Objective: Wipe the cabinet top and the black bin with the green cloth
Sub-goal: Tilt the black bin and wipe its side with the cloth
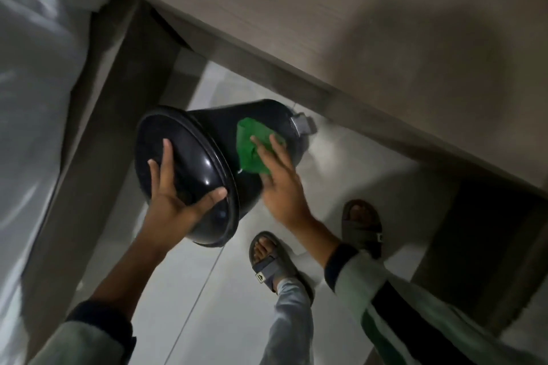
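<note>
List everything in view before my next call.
black round plastic bin: one, black, tipped sideways, centre
green cloth: one, green, on the bin's side
grey pedal: one, grey, at the bin's base
brown wooden cabinet top: one, brown, upper right
pale tiled floor: one, whitish, below
white fabric: one, white, far left
grey sandals: two, grey, worn, lower centre
left hand: one, spread on the bin's lid
right hand: one, pressing the cloth

**Dim room with pale tiled floor**

Glossy pale floor tiles (225, 290) lie below the left hand (175, 201) and right hand (278, 184). Beyond them stands a grey-brown wood-grain cabinet (355, 24). Left of the left hand are white fabric (35, 68) and a brown wooden frame (98, 127).
</note>
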The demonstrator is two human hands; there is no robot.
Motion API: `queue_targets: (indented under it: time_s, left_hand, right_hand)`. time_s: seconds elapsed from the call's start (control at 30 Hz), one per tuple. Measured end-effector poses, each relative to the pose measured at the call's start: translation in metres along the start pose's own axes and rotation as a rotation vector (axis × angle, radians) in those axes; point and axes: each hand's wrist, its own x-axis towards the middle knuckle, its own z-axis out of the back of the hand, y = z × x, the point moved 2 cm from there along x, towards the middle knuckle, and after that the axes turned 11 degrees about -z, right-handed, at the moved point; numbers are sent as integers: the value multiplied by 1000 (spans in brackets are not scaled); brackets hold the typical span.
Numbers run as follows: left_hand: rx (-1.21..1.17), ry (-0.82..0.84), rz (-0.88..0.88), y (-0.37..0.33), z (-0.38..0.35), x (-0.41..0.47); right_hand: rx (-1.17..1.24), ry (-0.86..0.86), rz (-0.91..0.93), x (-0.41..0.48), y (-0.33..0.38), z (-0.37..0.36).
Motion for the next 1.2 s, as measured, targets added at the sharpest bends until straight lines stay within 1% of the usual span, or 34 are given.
queue_targets:
  time_s: [0.03, 0.1, 0.13, 0.17, 0.2, 0.23, 0.27, 0.3, 0.37, 0.4, 0.43, 0.5, 0.6, 0.63, 0.67, 0.7, 0.73, 0.77, 0.8, 0.83, 0.97, 1.0, 1.03, 1.07, 1.1, 1.13, 1.17, 1.2]
  left_hand:
    - [-68, -7, 26, 1, 5, 7]
    - [-118, -6, 56, 0, 10, 25]
    - [-113, -10, 62, -3, 11, 34]
    - [-109, -20, 77, -6, 12, 43]
    - [-107, -33, 106, -9, 14, 51]
    - [-110, -49, 139, -11, 15, 57]
    - [-117, -65, 164, -15, 18, 62]
    - [-134, -81, 175, -18, 21, 67]
    - [-182, -120, 192, -27, 25, 75]
    - [-193, -134, 198, -32, 26, 79]
    - [-195, -136, 200, -36, 26, 83]
    - [-184, -122, 197, -44, 27, 90]
    - [-134, -75, 224, -46, 31, 97]
    - [-119, -67, 248, -46, 33, 98]
    - [-111, -58, 265, -47, 34, 98]
    - [-108, -53, 262, -46, 35, 99]
    - [-112, -51, 248, -46, 35, 99]
    - [-122, -45, 238, -46, 34, 98]
    - [-132, -43, 233, -46, 33, 98]
    - [-139, -46, 232, -46, 31, 98]
    - [-131, -34, 173, -58, 22, 99]
    - [-97, -18, 177, -59, 20, 99]
    - [-42, 5, 189, -63, 20, 99]
    - [18, 30, 200, -63, 20, 99]
    - [56, 41, 210, -62, 21, 100]
    - [63, 43, 213, -59, 21, 101]
    - [47, 42, 210, -57, 20, 101]
    - [32, 44, 200, -55, 19, 101]
  right_hand:
    - [-18, -39, -87, 18, -9, 1]
    - [73, -81, -309, 54, -20, 7]
    - [160, -107, -367, 68, -20, 11]
    - [245, -128, -386, 77, -17, 14]
    - [269, -147, -387, 78, -10, 17]
    - [227, -104, -355, 70, 1, 14]
    - [158, -70, -273, 55, 10, 9]
    - [125, -35, -145, 35, 19, -1]
    - [161, 6, 44, -17, 29, -26]
    - [164, -20, 81, -41, 29, -41]
    - [181, -42, 38, -58, 26, -54]
    - [240, -82, -183, -60, 11, -71]
    - [298, -246, -478, -13, -30, -74]
    - [388, -292, -592, 9, -46, -71]
    - [537, -314, -718, 28, -58, -62]
    - [743, -323, -854, 43, -69, -56]
    - [951, -293, -1006, 53, -74, -52]
    - [1106, -235, -1128, 56, -75, -52]
    - [1169, -172, -1191, 54, -66, -52]
    - [1200, -129, -1203, 48, -54, -54]
    - [1169, 2, -1160, 8, 24, -55]
    - [1095, -6, -1119, 0, 40, -54]
    - [961, -22, -1021, -8, 57, -51]
    - [764, -34, -872, -16, 69, -52]
    - [555, -81, -704, -23, 74, -54]
    - [402, -116, -549, -29, 78, -54]
    - [293, -139, -446, -30, 76, -53]
    - [213, -167, -407, -25, 66, -49]
